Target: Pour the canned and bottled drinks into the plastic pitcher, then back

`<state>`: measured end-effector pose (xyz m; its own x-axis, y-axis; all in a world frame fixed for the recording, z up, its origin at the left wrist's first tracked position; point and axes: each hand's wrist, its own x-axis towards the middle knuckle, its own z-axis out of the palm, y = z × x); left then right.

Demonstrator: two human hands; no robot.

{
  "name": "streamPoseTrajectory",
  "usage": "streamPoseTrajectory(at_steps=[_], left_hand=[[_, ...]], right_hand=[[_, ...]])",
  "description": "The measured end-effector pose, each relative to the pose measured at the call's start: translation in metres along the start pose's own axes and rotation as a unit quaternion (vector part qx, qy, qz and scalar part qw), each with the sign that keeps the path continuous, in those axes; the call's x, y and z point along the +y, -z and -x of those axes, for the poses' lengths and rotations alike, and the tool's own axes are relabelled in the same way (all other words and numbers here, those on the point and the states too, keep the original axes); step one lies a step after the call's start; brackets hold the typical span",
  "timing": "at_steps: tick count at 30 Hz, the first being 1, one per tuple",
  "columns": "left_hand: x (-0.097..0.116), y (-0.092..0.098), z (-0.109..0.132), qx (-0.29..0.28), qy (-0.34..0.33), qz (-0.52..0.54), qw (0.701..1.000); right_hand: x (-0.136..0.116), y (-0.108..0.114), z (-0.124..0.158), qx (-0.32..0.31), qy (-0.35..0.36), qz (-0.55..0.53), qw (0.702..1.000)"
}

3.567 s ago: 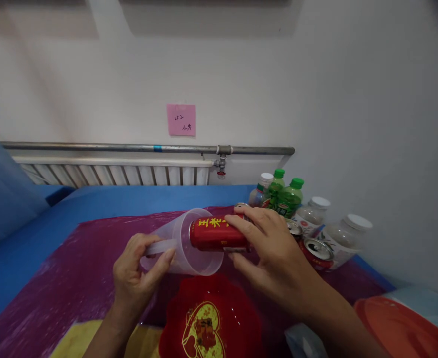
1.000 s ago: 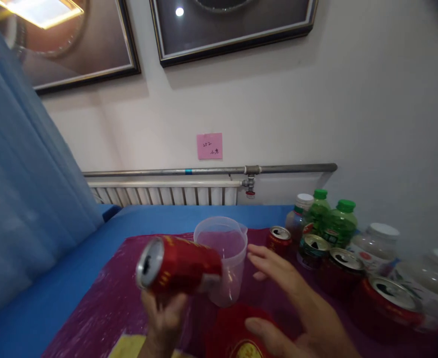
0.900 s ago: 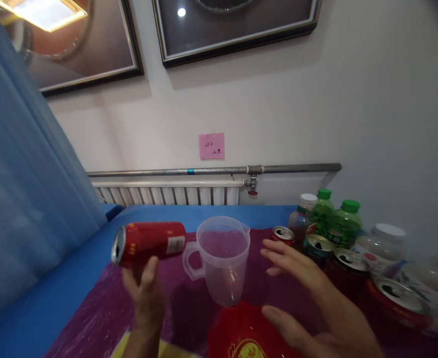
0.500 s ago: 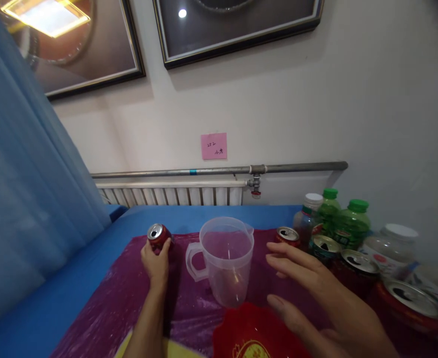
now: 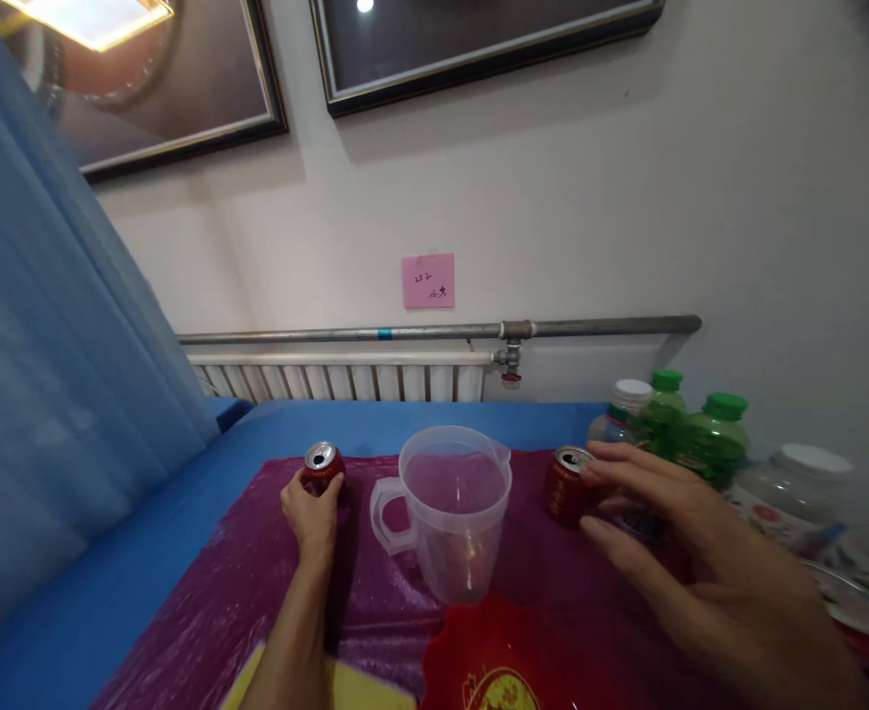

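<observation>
Centrally, a clear jug (image 5: 455,547) stands on a purple sheet (image 5: 386,616). Left of the jug, the left hand (image 5: 311,518) grips an upright red can (image 5: 325,467). To the jug's right, the right hand (image 5: 715,562), fingers parted, is at a second red can (image 5: 567,493); contact is unclear. Beyond that hand, which partly blocks them, are green-capped bottles (image 5: 711,444). Before the jug lies a red scalloped dish (image 5: 478,641).

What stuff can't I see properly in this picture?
All in the head view:
Right-hand red can: whether the right hand touches it; blurred fingers overlap its side.
Left-hand red can: its contents, hidden by its lid and walls.
Red dish: its near part, cut off by the bottom edge.
Framed picture: its upper part, cut off by the top edge.
</observation>
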<state>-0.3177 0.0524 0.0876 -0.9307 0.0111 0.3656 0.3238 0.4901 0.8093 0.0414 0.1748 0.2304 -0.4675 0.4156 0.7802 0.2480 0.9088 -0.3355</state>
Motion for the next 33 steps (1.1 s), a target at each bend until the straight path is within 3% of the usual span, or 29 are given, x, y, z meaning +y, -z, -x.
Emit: streamPoseTrajectory(at_steps=[4, 13, 18, 22, 27, 33], left_hand=[[0.004, 0.005, 0.003, -0.002, 0.003, 0.006, 1.0], [0.006, 0.012, 0.003, -0.043, 0.037, -0.056, 0.997], [0.001, 0.007, 0.011, -0.128, 0.044, -0.096, 0.986], [0.001, 0.003, 0.016, -0.192, 0.007, -0.131, 0.973], [0.005, 0.0, 0.013, -0.2, -0.023, -0.183, 0.962], [0.008, 0.001, 0.015, -0.203, -0.037, -0.192, 0.959]], right_hand=[[0.012, 0.006, -0.007, 0.032, -0.029, 0.028, 0.999], [0.014, 0.008, -0.01, 0.017, -0.027, 0.022, 0.999], [0.016, 0.006, -0.01, 0.01, -0.026, 0.019, 0.999], [0.022, 0.003, -0.007, -0.002, -0.013, 0.031, 0.999], [0.032, -0.002, -0.007, -0.02, -0.011, 0.044, 0.999], [0.062, -0.017, -0.008, -0.075, -0.063, 0.087, 0.991]])
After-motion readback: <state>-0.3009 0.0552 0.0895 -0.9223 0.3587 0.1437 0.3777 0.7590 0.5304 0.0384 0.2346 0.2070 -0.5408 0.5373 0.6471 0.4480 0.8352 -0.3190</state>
